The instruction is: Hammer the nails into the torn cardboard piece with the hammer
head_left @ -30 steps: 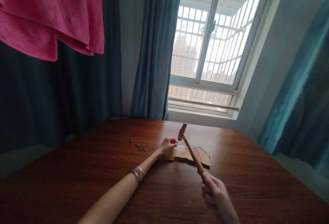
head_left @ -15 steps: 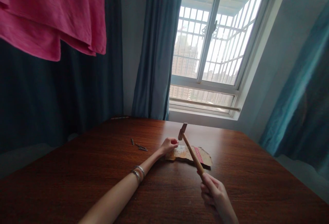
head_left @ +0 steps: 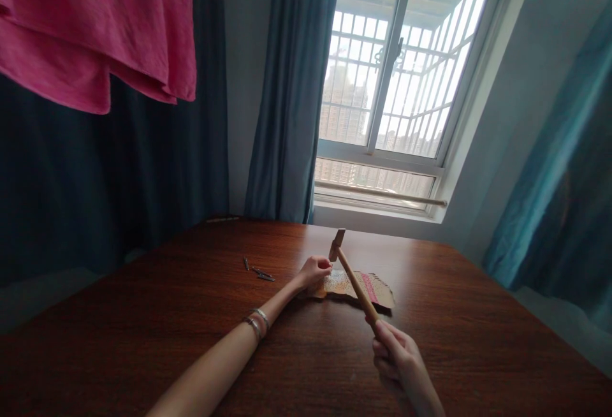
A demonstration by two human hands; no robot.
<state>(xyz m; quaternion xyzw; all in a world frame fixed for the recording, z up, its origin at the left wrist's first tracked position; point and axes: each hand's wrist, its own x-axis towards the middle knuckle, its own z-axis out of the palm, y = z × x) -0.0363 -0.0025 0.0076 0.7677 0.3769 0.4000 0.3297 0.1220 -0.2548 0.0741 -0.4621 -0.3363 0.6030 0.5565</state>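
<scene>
Best to tap lightly with the hammer (head_left: 354,280), poised above patterned cardboard (head_left: 340,284) on the table (head_left: 310,353) and clasped in the curled right hand (head_left: 400,354); aim clear of the left hand (head_left: 314,269), pinched closed over the cardboard, impossible to tell on what.

l hand (head_left: 315,269) hides pt of the l end of the cardboard (head_left: 381,292); the tiny thing (head_left: 331,268) it pinches is mostly hidden, too small to id; handle of the hammer (head_left: 356,284) covers a strip of the cardboard, & its butt is hidden in r hand (head_left: 398,354); l forearm (head_left: 215,359), r wrist (head_left: 425,395) & table (head_left: 310,366) cut off at btm edge; dark slim bits (head_left: 262,274) nr l forearm also too small; pink cloth (head_left: 100,34) cut off top & l; r curtain (head_left: 549,168) cut off at r edge; bldgs (head_left: 342,101) outside blurred
</scene>
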